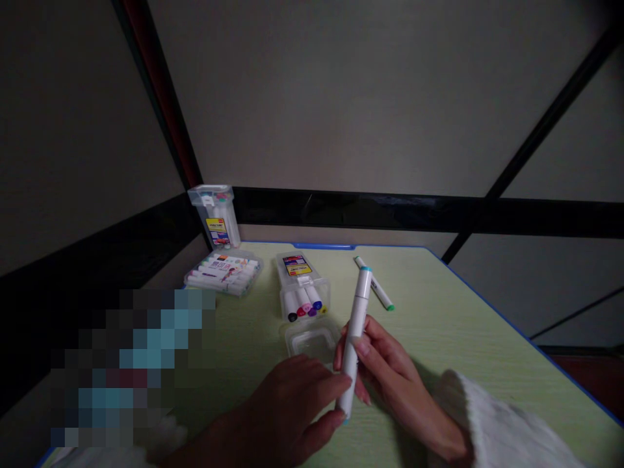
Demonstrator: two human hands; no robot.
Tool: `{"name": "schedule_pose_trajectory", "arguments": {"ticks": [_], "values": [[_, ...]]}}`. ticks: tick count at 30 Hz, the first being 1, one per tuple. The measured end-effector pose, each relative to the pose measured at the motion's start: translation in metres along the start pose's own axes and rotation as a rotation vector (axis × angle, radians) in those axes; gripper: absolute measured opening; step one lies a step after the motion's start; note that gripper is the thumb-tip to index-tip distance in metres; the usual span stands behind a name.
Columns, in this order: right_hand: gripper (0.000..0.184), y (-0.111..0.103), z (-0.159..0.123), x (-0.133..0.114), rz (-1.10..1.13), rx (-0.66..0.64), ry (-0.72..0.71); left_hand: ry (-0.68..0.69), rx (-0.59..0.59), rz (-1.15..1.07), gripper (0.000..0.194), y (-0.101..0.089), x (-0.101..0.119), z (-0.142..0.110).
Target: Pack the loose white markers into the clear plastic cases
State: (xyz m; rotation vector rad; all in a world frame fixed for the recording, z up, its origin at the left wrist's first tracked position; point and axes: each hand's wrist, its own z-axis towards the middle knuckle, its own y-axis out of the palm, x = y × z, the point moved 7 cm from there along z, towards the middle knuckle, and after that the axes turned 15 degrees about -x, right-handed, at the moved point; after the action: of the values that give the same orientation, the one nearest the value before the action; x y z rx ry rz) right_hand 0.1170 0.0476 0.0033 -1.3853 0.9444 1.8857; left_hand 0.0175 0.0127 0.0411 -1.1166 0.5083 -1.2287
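A white marker with light blue caps [355,338] is held upright over the green table [453,325]. My right hand [390,377] grips its middle with thumb and fingers. My left hand [287,409] touches the marker's lower end with its fingertips, fingers curled round it. Just beyond the hands lies an open clear marker case [302,286] with several coloured marker ends showing, and its loose clear lid [312,339] rests in front of it. A second white marker with a green cap [374,283] lies on the table to the right.
A flat clear box of markers [224,273] lies at the back left, and an upright marker case [217,218] stands behind it near the wall. A dark rail runs along the wall. A blurred patch covers the lower left.
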Motion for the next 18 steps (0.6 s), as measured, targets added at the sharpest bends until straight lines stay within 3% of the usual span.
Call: {"name": "schedule_pose_trajectory", "arguments": {"ticks": [18], "values": [[0.023,0.0029,0.0015,0.0028,0.133,-0.005,0.003,0.109,-0.117,-0.011,0.027,0.0085,0.0033,0.0014]]}}
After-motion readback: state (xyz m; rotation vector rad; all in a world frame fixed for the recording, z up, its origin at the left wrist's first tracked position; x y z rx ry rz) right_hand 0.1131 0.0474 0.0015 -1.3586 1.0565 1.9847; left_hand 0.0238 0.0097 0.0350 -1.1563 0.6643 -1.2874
